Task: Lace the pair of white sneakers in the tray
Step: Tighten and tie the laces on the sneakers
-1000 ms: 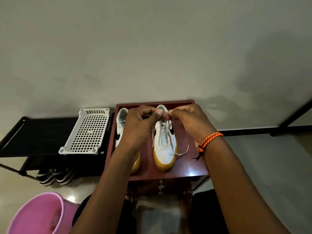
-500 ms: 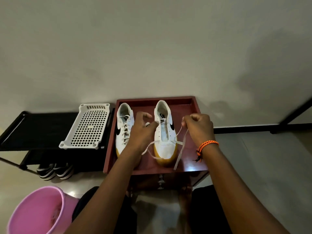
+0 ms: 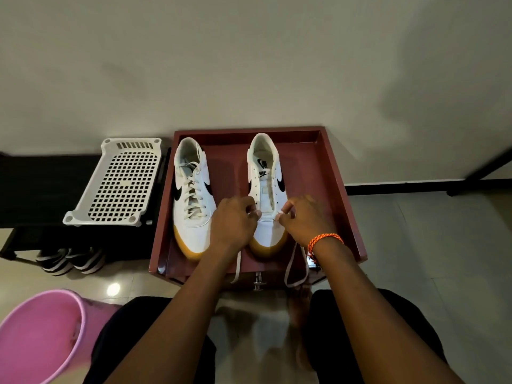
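With both hands' fingers, left hand (image 3: 235,221) and right hand (image 3: 306,220), pinching the lace (image 3: 291,266) at the right sneaker (image 3: 266,189)'s toe-end eyelets, uneven pulling risks unequal ends trailing over the tray (image 3: 336,167)'s front edge.

Inside the red tray (image 3: 336,173), bare floor shows between the laced sneaker (image 3: 192,195) and the unlaced sneaker (image 3: 267,189), and a wider bare strip lies between the unlaced sneaker and the tray's right wall. The raised walls close in all four sides. Both hands crowd the toe end: the left hand (image 3: 234,224) fills the near gap between the shoes, the right hand (image 3: 306,218) the near right side. Loose lace ends (image 3: 296,268) hang over the front rim. A white perforated rack (image 3: 119,187) stands just beside the tray's left wall.
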The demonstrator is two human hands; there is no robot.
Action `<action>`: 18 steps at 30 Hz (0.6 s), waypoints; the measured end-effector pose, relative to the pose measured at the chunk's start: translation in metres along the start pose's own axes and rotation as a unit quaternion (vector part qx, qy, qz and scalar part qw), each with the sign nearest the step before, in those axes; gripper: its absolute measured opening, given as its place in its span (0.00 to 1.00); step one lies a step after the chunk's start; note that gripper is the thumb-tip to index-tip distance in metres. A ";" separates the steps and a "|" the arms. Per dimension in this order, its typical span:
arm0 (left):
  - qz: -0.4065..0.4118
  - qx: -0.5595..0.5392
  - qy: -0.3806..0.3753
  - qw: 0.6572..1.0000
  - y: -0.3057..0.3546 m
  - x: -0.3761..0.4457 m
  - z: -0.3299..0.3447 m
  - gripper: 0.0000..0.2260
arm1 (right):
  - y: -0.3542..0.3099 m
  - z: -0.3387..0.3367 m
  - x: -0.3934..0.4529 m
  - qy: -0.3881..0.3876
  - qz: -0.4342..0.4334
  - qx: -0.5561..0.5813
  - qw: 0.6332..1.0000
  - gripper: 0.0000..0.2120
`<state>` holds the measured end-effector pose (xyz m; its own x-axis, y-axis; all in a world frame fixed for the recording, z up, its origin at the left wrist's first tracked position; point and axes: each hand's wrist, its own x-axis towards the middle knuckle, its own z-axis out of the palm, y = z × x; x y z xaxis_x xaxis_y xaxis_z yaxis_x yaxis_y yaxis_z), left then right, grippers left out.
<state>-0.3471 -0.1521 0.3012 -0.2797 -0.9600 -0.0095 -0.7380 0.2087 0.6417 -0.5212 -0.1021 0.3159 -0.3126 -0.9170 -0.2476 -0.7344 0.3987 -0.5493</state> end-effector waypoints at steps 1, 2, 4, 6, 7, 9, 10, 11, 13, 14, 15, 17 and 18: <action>-0.009 -0.018 -0.006 1.000 -0.001 0.002 0.000 0.10 | 0.001 0.002 0.001 -0.007 0.004 -0.002 1.000 0.07; -0.029 -0.036 -0.016 0.999 -0.002 0.003 -0.002 0.10 | 0.002 0.004 0.002 -0.009 0.004 -0.003 1.000 0.08; -0.072 -0.075 -0.039 0.994 -0.004 0.004 -0.006 0.11 | 0.004 0.006 0.002 -0.006 0.001 0.001 1.000 0.08; -0.125 -0.160 -0.066 0.977 -0.005 0.003 -0.014 0.12 | 0.005 0.006 0.002 0.004 -0.001 0.001 1.000 0.07; -0.160 -0.234 -0.087 0.955 -0.005 0.002 -0.021 0.13 | 0.005 0.006 0.002 0.010 0.002 0.002 1.000 0.07; -0.224 -0.383 -0.145 0.884 -0.003 -0.002 -0.037 0.13 | 0.008 0.006 0.003 0.017 0.007 0.006 1.000 0.09; -0.240 -0.431 -0.167 0.854 -0.002 -0.005 -0.044 0.13 | 0.009 0.008 0.003 0.016 0.008 0.009 1.000 0.10; -0.248 -0.459 -0.174 0.836 0.001 -0.009 -0.050 0.12 | 0.008 0.009 0.002 0.014 0.009 0.017 1.000 0.11; -0.249 -0.453 -0.143 0.844 0.006 -0.014 -0.054 0.13 | 0.006 0.012 0.002 0.014 0.016 0.055 0.998 0.11; -0.243 -0.427 -0.112 0.864 0.009 -0.017 -0.053 0.13 | 0.003 0.012 0.002 0.019 0.020 0.084 0.996 0.10; -0.230 -0.405 -0.087 0.881 0.013 -0.020 -0.053 0.15 | 0.001 0.010 0.000 0.024 0.025 0.111 0.993 0.11; -0.192 -0.378 -0.073 0.903 0.021 -0.024 -0.057 0.15 | -0.005 0.003 -0.004 0.033 0.032 0.154 0.987 0.13; -0.178 -0.378 -0.074 0.905 0.026 -0.026 -0.061 0.15 | -0.008 -0.002 -0.005 0.034 0.030 0.170 0.984 0.15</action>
<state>-0.3211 -0.1330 0.3650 -0.2275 -0.8941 -0.3857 -0.1818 -0.3502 0.9189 -0.5152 -0.1003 0.3236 -0.3983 -0.8853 -0.2401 -0.4727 0.4224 -0.7734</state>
